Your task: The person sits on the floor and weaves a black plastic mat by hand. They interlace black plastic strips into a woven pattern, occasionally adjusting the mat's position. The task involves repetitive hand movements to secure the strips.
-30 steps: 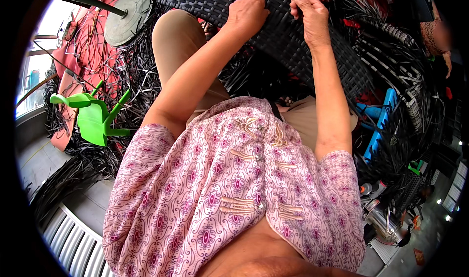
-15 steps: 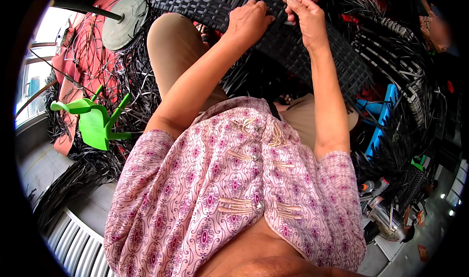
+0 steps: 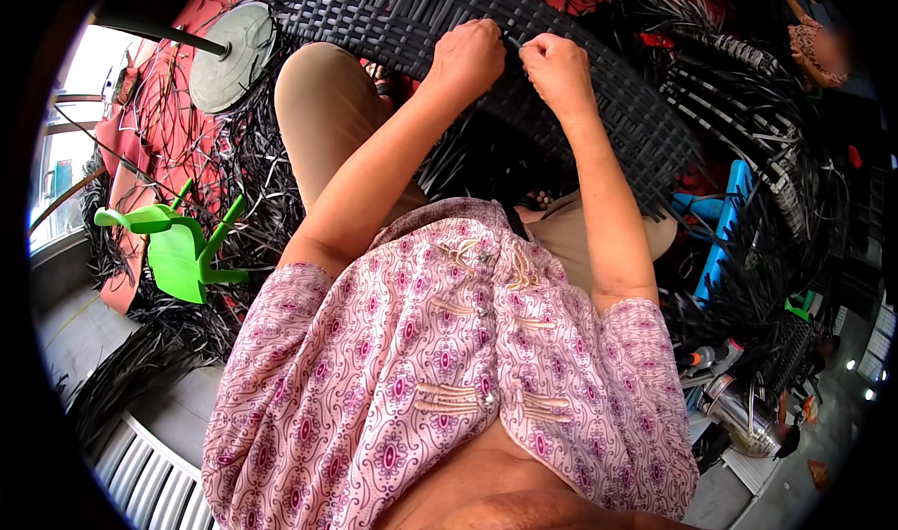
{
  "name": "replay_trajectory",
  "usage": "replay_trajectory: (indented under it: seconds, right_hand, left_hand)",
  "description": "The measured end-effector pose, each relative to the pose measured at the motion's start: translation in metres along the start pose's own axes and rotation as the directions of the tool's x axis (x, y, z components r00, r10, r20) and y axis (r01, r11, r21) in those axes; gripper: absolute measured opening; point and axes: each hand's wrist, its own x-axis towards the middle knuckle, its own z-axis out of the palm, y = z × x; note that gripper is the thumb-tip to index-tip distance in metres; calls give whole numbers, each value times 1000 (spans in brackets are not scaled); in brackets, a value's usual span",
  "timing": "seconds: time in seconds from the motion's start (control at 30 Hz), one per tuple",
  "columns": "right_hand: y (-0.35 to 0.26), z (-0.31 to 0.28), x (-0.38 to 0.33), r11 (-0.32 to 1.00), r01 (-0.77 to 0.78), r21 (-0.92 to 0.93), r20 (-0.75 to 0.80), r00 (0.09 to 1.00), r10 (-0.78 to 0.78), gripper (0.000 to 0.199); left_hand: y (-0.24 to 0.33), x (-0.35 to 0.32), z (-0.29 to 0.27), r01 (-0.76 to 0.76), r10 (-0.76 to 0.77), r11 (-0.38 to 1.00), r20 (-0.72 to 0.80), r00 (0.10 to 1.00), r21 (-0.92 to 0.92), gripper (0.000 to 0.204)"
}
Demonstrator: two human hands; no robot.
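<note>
A wide black woven wicker panel (image 3: 393,11) lies across my knees at the top of the view. My left hand (image 3: 468,58) rests on it with fingers curled, pinching a thin black strand at the weave. My right hand (image 3: 558,67) sits just beside it, fingers closed on the same black strand (image 3: 513,42), which runs between the two hands. Both forearms reach up from my pink patterned blouse.
Loose black wicker strips (image 3: 234,184) cover the floor on the left around a green plastic stool (image 3: 178,249). A round grey fan base (image 3: 229,58) stands top left. Bundled black strips (image 3: 758,156), a blue item (image 3: 720,240) and a metal flask (image 3: 739,413) lie right. Another person (image 3: 814,39) is top right.
Both hands have shifted slightly down and closer together on the panel, still working the strand. The view has tilted a little.
</note>
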Motion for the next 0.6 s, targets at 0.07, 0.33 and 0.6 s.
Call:
replay_trajectory:
  seconds: [0.07, 0.33, 0.6]
  right_hand:
    - [-8, -2, 0, 992, 30, -125, 3, 1000, -29, 24]
    - [-18, -7, 1, 957, 143, -251, 78, 989, -128, 23]
    - [-17, 4, 11, 939, 185, -289, 86, 982, -167, 22]
  left_hand:
    - [-5, 0, 3, -14, 12, 997, -37, 999, -72, 23]
    - [-13, 2, 9, -56, 49, 992, -63, 997, -116, 26]
    - [-12, 4, -1, -104, 106, 987, 13, 994, -122, 23]
